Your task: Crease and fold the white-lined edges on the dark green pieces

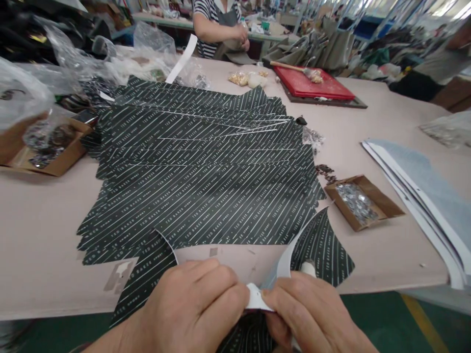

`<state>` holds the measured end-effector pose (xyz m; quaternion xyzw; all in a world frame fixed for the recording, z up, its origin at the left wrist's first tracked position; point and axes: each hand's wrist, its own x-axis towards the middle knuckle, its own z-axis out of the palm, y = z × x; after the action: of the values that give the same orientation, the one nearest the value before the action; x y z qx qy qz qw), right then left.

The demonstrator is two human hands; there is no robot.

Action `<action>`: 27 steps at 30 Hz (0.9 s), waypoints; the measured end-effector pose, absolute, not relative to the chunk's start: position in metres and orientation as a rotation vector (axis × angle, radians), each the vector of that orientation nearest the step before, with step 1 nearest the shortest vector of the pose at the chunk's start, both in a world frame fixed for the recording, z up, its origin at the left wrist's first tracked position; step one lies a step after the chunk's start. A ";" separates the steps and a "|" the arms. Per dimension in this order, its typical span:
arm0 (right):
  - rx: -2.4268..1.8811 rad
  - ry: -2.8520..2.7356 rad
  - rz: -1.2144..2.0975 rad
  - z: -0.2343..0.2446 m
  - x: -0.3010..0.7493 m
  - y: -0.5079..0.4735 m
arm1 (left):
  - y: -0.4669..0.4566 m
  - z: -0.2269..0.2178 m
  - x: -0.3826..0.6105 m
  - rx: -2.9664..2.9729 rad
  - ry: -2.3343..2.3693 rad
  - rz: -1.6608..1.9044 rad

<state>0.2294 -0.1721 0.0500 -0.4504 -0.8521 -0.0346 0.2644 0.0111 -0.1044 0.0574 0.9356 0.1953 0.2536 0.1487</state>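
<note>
At the table's near edge, my left hand (195, 299) and my right hand (309, 309) are close together, fingers closed. Between them they pinch a dark lining fabric piece (326, 250) printed with slanting white lines and lettering. Its white backing (258, 298) shows between my thumbs, and its two sides curl up beyond my hands. A small white object (308, 267) shows beside my right hand; its kind is unclear. Just beyond lies a broad stack of matching fabric pieces (206, 196), with loose white strips across its top.
Right of the stack, a cardboard box (386, 203) holds small shiny metal parts, near layered white-and-blue sheets (423, 181). Another cardboard box (69, 157) and plastic bags (22, 88) lie left. A red tray (312, 86) bears a brush. A co-worker (221, 29) handles grey material across the table.
</note>
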 end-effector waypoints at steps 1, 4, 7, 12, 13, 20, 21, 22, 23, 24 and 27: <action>-1.208 -2.304 -0.077 0.050 0.230 -0.171 | -0.104 0.058 0.011 2.664 0.570 0.711; -1.119 -2.312 0.058 0.048 0.233 -0.165 | -0.102 0.058 0.014 2.596 0.597 0.691; -1.094 -2.319 0.196 0.046 0.236 -0.158 | -0.097 0.056 0.017 2.510 0.601 0.660; -1.180 -2.312 0.218 0.046 0.240 -0.153 | -0.091 0.048 0.020 2.331 0.625 0.622; -1.190 -2.306 0.241 0.046 0.240 -0.152 | -0.090 0.047 0.021 2.296 0.635 0.623; -1.207 -2.250 0.405 0.045 0.243 -0.150 | -0.087 0.052 0.026 2.135 0.682 0.565; -1.203 -2.243 0.409 0.046 0.243 -0.150 | -0.086 0.053 0.026 2.123 0.686 0.554; -1.196 -2.238 0.420 0.047 0.244 -0.150 | -0.086 0.053 0.027 2.109 0.691 0.539; -1.191 -2.234 0.437 0.047 0.245 -0.149 | -0.086 0.054 0.027 2.095 0.693 0.517; -1.188 -2.231 0.461 0.048 0.245 -0.149 | -0.086 0.054 0.028 2.088 0.689 0.489; -1.188 -2.222 0.528 0.050 0.246 -0.147 | -0.085 0.054 0.031 2.083 0.657 0.410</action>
<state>0.2462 -0.1470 0.0497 -0.4430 -0.8287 0.1969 0.2797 0.0307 -0.0849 0.0539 0.8400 0.2650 0.1652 0.4436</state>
